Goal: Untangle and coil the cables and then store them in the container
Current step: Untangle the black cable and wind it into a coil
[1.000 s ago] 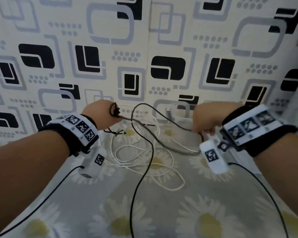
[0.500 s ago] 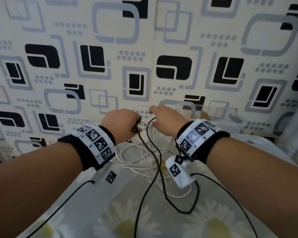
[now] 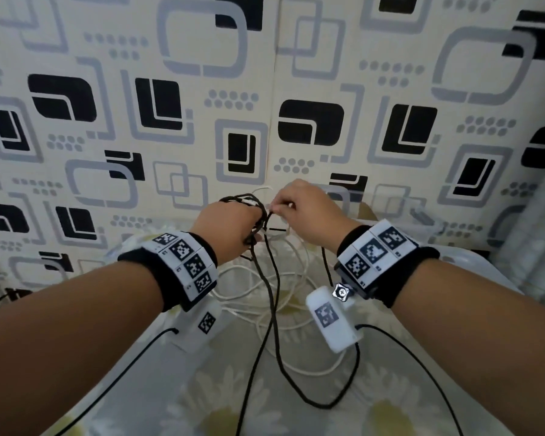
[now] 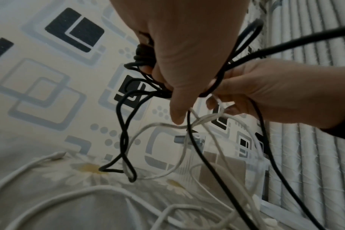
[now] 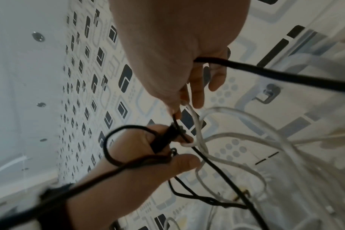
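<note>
Head view, largest first: my white cables [image 3: 258,297] sprawl on the flowered bedsheet [image 3: 202,401] below both hands. My left hand [image 3: 230,225] clutches the coiled black cable [image 3: 272,316]; right hand [image 3: 309,212], just right, pinches a white strand crossing it.

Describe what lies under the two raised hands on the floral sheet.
Loose white cable loops lie on the floral sheet, crossed by hanging black cable strands. Wrists and forearms cover the loops' outer parts.
</note>
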`<state>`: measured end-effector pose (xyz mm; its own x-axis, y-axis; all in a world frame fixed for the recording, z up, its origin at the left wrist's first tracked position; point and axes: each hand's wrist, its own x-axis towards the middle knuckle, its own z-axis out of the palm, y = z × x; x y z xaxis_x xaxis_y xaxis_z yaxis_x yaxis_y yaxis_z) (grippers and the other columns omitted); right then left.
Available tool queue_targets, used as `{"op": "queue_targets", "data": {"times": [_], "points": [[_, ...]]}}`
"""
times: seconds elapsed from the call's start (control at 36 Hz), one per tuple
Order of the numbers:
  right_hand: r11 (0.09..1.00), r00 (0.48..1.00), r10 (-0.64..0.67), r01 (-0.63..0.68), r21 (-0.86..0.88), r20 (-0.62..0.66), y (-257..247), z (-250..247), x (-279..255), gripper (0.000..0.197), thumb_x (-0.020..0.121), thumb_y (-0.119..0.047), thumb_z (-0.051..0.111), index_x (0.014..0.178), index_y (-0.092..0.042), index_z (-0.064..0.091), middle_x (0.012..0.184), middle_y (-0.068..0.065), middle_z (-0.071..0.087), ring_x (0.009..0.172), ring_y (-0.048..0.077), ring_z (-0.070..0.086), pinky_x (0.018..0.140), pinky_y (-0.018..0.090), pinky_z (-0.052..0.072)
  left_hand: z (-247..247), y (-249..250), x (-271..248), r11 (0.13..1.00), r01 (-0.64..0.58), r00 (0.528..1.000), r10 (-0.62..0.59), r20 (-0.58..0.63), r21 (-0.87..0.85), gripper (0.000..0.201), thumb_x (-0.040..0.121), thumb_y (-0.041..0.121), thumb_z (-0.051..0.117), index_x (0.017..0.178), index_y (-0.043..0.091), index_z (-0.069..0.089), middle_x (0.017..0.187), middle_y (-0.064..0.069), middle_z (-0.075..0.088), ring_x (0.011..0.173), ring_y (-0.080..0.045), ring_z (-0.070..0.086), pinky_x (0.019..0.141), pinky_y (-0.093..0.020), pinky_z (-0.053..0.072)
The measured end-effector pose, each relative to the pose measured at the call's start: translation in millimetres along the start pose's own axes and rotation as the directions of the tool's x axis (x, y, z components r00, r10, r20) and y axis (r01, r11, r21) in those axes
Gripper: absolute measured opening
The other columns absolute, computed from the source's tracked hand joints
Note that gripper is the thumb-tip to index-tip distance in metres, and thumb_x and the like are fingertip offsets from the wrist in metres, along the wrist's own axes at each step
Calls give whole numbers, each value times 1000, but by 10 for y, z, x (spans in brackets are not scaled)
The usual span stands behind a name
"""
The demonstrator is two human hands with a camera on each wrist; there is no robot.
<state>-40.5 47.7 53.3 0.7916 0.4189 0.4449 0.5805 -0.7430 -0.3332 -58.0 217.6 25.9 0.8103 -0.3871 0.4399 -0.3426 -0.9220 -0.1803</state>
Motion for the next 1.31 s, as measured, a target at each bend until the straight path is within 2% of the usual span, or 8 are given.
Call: {"op": "queue_targets", "data": {"times": [0.14,0.28,0.61,0.83,0.97,1.11,1.22,1.31], "points": [[986,956,41,8,164,-292,-127,-251,13,14,98,-23,51,95,-16,63,101,-2,55,88,12,56,84,31,48,24,-59,-22,999,-18,998,15,56,39,29,96,46,48,102,19,58,96,-1,63,92,-27,62,63,-28,36],[902,867,138,89,422,-478,-223,-610,-12,14,98,-15,49,93,-18,61,81,-10,60,65,11,62,54,14,46,35,-116,-55,998,4,997,-9,72,69,24,98,39,47,101,18,58,97,-1,64,92,-26,62,64,-28,39],[639,491,371,481,600,-788,-247,-1629,-7,15,99,-8,34,90,-8,47,73,9,64,55,22,60,48,24,39,69,-313,-64,941,44,915,-173,364,336,7,90,15,50,93,17,57,96,1,64,87,-25,64,66,-31,49],[670,579,454,279,688,-677,68,-2106,-226,27,98,-15,29,100,-12,55,77,-11,66,64,4,57,61,19,40,16,-706,-43,870,333,823,-456,339,364,26,94,15,49,68,14,44,72,1,51,73,-23,56,64,-29,45],[759,652,344,230,609,-676,-34,-2008,-275,15,92,-15,41,88,-20,54,74,-3,64,61,15,63,50,21,39,-75,-678,-15,924,289,775,-379,506,249,22,85,33,67,80,13,59,77,-1,59,78,-23,59,70,-30,49],[820,720,448,-94,565,-530,-15,-1761,-270,21,93,-7,41,87,-19,56,68,1,63,49,12,62,41,16,39,-383,-610,92,956,278,820,-287,495,93,34,81,19,70,112,5,66,106,-13,69,97,-26,63,89,-36,51],[895,884,446,-439,74,-139,80,-1643,-356,13,93,-11,52,88,-7,63,69,8,69,60,18,65,54,25,45,-764,-541,138,957,288,865,-243,439,-38,26,77,22,76,95,5,69,95,-14,71,87,-27,64,85,-39,52],[839,850,493,-408,-360,185,96,-1522,-434,14,91,-22,62,87,-10,69,69,2,72,67,15,69,58,25,47,-1034,-478,138,958,276,871,-215,441,-77,20,77,28,79,80,15,65,77,-2,66,72,-19,59,77,-33,51]]}}
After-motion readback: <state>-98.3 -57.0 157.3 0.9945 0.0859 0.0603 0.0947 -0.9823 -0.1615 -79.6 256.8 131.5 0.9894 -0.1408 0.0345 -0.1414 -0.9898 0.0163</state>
